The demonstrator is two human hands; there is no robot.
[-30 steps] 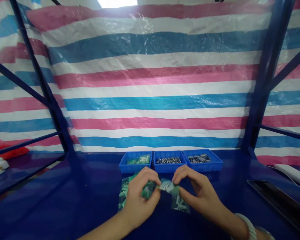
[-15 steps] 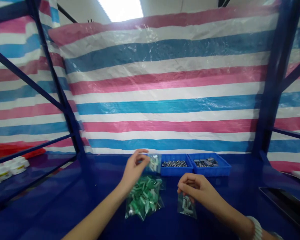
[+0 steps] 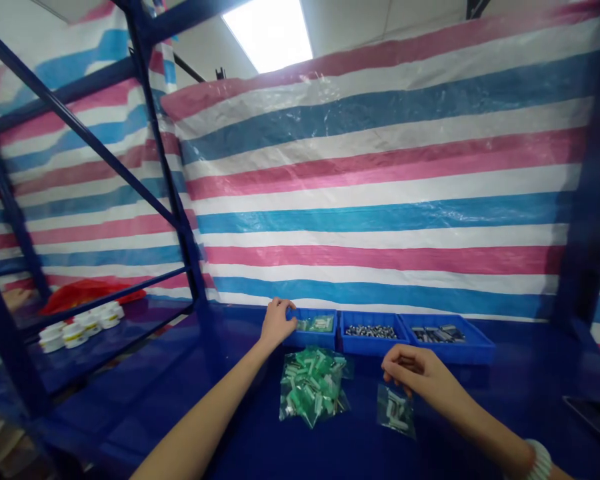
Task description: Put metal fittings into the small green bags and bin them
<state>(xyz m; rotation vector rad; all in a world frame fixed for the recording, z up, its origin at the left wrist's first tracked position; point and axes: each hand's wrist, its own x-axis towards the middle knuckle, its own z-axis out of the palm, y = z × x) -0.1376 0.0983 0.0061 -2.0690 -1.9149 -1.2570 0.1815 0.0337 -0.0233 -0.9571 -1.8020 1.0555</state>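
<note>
My left hand (image 3: 277,323) reaches to the left side of the leftmost blue bin (image 3: 314,342), its fingers curled. Inside that bin, beside the fingertips, lies a clear bag with pale green pieces (image 3: 316,324); whether the fingers grip its edge is hidden. Closer to me, my right hand (image 3: 413,370) is closed in a loose pinch at the top edge of a small clear bag of grey pieces (image 3: 396,411). Between my forearms, a heap of clear bags with green and pale parts (image 3: 314,387) lies on the blue tabletop (image 3: 360,440).
The middle blue bin (image 3: 365,345) holds small metal parts; the right bin (image 3: 463,353) holds longer metallic pieces. A dark flat device (image 3: 593,417) lies at the right edge. White tubs (image 3: 87,323) and red material (image 3: 85,293) sit beyond the frame bars at left.
My view has turned left. My left hand has lowered at the left bin, and the bag that hung at its fingers now lies flatter in the bin. My right hand stays by the small bag.
</note>
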